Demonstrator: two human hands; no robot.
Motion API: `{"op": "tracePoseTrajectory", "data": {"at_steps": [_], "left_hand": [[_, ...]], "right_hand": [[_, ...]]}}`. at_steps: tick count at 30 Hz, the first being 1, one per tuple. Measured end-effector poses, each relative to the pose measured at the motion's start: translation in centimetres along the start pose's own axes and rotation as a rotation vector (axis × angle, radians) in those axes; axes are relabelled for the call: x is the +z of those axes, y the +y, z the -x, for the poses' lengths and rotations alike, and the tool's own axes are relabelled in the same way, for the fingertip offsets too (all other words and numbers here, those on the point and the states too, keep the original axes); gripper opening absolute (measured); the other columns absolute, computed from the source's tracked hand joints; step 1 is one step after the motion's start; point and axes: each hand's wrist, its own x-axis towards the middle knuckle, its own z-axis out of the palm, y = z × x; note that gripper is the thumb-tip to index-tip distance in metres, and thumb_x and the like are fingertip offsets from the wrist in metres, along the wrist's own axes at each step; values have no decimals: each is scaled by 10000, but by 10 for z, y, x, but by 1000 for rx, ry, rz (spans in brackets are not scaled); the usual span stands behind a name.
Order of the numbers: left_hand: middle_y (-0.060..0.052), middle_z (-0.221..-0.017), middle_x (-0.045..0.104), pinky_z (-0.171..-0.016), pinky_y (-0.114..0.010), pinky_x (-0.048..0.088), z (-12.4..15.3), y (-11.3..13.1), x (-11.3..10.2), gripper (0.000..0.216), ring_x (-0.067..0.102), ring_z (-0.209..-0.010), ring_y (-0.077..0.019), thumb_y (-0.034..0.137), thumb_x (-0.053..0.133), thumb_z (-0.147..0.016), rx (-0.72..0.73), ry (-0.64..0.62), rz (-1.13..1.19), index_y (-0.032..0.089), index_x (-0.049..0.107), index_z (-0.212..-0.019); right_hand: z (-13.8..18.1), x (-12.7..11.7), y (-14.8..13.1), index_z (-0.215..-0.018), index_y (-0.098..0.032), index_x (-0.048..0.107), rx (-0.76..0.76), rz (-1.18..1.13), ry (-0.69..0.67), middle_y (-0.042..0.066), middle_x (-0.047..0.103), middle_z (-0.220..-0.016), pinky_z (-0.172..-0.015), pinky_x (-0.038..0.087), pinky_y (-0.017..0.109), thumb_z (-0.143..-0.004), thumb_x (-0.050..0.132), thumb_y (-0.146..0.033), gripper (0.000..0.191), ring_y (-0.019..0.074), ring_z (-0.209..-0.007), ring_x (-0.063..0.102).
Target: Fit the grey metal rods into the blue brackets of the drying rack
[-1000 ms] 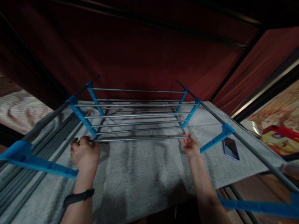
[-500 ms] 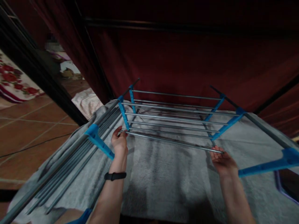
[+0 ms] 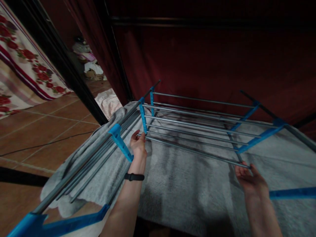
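Observation:
A grey metal rod (image 3: 192,150) spans between my two hands in front of a rack. Its left end is in the fingers of my left hand (image 3: 138,144), close to a blue plastic bracket (image 3: 143,118). My right hand (image 3: 251,177) holds the rod's other end from below, palm up. The rack frame (image 3: 209,122) has several parallel rods running between blue brackets on both sides. A second blue bracket (image 3: 120,143) juts out just beside my left wrist, which wears a black band.
Several loose rods (image 3: 98,161) lie at the left on a grey blanket (image 3: 177,191) under the rack. Dark red curtain (image 3: 197,62) hangs behind. A black post (image 3: 61,62) rises at the left, with tiled floor (image 3: 69,131) and a floral cloth (image 3: 32,62) beyond.
The view has swung left, so the rack and both hands appear farther right. Both hands still hold the same rod at its ends, near the same brackets.

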Motion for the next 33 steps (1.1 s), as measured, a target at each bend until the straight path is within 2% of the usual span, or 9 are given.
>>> {"op": "tracePoseTrajectory", "data": {"at_steps": [3,6,10,13,16,22,26,29,33], "left_hand": [[94,-607,424,-562,-247,378,1,0,0,234,482,-551,-90,226,785,-705,9,-3,-23,196,660,-901],[90,-606,439,-547,-244,362,2,0,1,228,495,-548,-96,253,796,-711,1,-3,-40,203,640,-869],[92,-623,452,-535,-229,353,2,1,2,282,479,-535,-84,338,820,-700,-8,8,-72,210,623,-857],[82,-646,499,-538,-227,355,2,1,4,297,489,-532,-81,399,787,-730,-45,28,-76,205,610,-867],[49,-695,589,-526,-224,341,3,1,6,276,498,-520,-80,427,709,-791,-85,16,-54,197,604,-903],[32,-709,639,-540,-220,376,4,3,9,156,530,-545,-99,307,614,-864,-102,28,-54,212,567,-979],[37,-704,630,-548,-221,404,3,4,9,152,562,-575,-112,256,633,-868,-100,38,-57,224,543,-986],[50,-672,584,-529,-217,404,2,4,9,111,540,-558,-107,234,637,-866,-99,56,-65,214,547,-928],[72,-634,503,-494,-202,389,3,5,11,121,492,-513,-90,216,639,-881,-102,87,-80,212,521,-857]], "right_hand": [[5,2,0,-897,-332,652,3,-6,-6,44,736,-1105,-709,687,275,-970,399,-146,322,118,-788,761],[12,5,2,-857,-305,639,-31,-13,-36,32,746,-961,-657,683,284,-956,389,-109,333,125,-744,759],[20,6,7,-846,-287,633,-172,11,-83,-17,742,-823,-589,640,277,-890,539,-100,214,131,-638,721],[23,7,8,-874,-278,631,-223,25,-125,-41,748,-792,-638,631,285,-835,635,-90,192,127,-630,716],[25,8,7,-892,-263,626,-207,15,-112,-58,744,-765,-683,629,283,-830,633,-79,194,114,-628,715],[32,12,6,-869,-242,624,-155,-18,-110,-41,739,-733,-646,622,257,-848,562,-45,208,112,-614,712],[33,11,9,-901,-241,614,-184,-34,-130,-54,731,-730,-629,625,244,-868,594,-64,181,105,-607,706],[31,10,10,-914,-241,603,-197,-40,-163,-65,721,-725,-634,623,227,-881,622,-81,164,92,-601,699],[31,13,10,-932,-252,589,-190,-25,-109,-80,703,-710,-604,607,206,-908,627,-111,148,80,-556,672]]}}
